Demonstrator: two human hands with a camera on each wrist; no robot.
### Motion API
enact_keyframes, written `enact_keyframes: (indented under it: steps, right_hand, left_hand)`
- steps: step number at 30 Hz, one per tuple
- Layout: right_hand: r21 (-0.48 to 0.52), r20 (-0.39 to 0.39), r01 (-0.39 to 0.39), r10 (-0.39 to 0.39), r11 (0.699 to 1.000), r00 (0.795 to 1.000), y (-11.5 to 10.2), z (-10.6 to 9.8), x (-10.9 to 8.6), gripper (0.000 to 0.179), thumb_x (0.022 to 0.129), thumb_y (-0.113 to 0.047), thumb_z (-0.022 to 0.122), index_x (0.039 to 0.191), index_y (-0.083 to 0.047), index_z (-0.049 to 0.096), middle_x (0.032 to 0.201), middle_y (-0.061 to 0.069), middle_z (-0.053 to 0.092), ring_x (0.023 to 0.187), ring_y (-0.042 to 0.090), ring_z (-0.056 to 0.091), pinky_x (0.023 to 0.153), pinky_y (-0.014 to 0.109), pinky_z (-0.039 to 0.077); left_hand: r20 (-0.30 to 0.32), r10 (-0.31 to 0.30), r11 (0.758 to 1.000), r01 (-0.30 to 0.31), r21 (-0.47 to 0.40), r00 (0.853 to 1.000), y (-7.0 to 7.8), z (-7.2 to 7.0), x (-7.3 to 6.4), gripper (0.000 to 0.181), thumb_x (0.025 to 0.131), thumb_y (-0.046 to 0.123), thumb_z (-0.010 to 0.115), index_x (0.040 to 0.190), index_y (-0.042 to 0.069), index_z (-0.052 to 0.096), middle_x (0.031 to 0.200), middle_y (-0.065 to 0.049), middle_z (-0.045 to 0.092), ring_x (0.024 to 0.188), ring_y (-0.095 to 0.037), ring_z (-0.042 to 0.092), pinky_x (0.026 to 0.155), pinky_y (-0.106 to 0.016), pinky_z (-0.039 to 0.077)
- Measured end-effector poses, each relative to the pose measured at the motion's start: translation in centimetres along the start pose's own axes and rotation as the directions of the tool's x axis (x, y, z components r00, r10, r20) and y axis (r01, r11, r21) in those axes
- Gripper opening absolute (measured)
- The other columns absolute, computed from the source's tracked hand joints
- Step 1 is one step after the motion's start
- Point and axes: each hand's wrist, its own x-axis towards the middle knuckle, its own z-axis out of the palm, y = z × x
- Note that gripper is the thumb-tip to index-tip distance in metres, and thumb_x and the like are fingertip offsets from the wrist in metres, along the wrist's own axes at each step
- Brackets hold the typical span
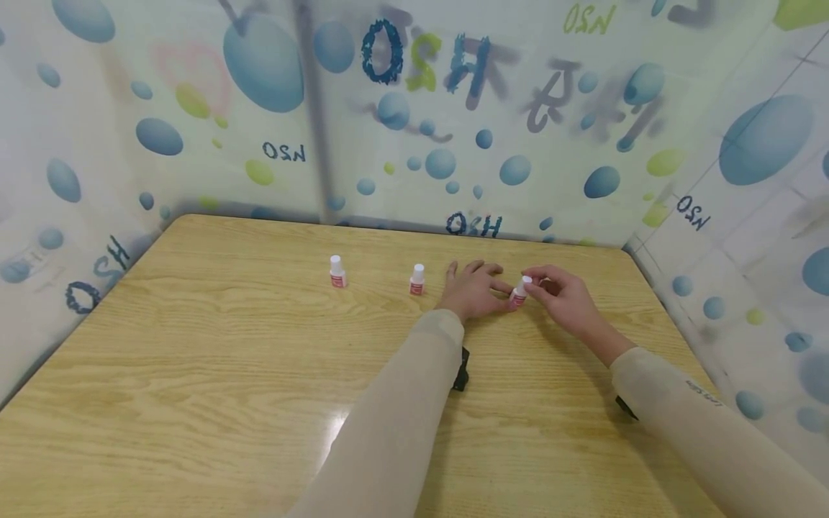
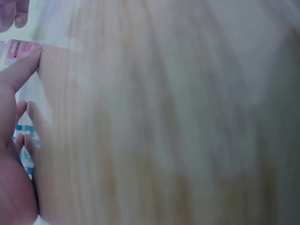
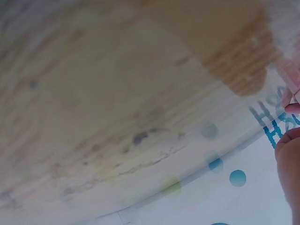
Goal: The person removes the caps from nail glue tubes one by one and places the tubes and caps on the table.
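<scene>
Head view: the right hand [image 1: 571, 298] pinches the white cap [image 1: 527, 280] of a small bottle [image 1: 518, 296] toward the table's [image 1: 227, 345] right side; the left hand [image 1: 476, 290] — fingers spread — touches it with its thumb; one similar bottle [image 1: 417, 281] stands farther left, another [image 1: 337, 274] beyond.

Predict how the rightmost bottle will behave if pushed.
The rightmost bottle would probably tip easily: it is narrow for its height and leans. Once down, it might roll, since its body looks rounded. It is likely light, being small enough for the right hand to pinch by its cap.
</scene>
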Motion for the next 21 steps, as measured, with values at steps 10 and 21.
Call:
enact_keyframes:
  steps: [10,21]
  right_hand:
    - [0.043,-0.036,-0.091,0.093,0.995,0.995,-0.24,0.01,0.02,0.041,0.102,-0.042,0.073,0.125,-0.008,0.068,0.106,0.004,0.056,0.089,0.016,0.054,0.066,0.020,0.045]
    - [0.025,-0.002,-0.035,0.035,0.999,0.999,-0.05,-0.10,-0.08,0.034,0.107,-0.029,0.066,0.132,-0.005,0.067,0.122,0.015,0.064,0.108,0.028,0.060,0.077,0.011,0.049]
  left_hand:
    - [0.011,0.005,1.000,-0.005,-0.003,1.000,0.03,-0.40,-0.19,0.043,0.097,0.069,0.064,0.135,0.049,0.071,0.168,0.013,0.044,0.166,-0.024,0.023,0.133,-0.067,0.003]
    - [0.018,0.005,1.000,-0.005,-0.005,1.000,-0.01,-0.26,-0.02,0.044,0.097,0.071,0.063,0.135,0.050,0.071,0.168,0.013,0.043,0.166,-0.024,0.022,0.133,-0.066,0.003]
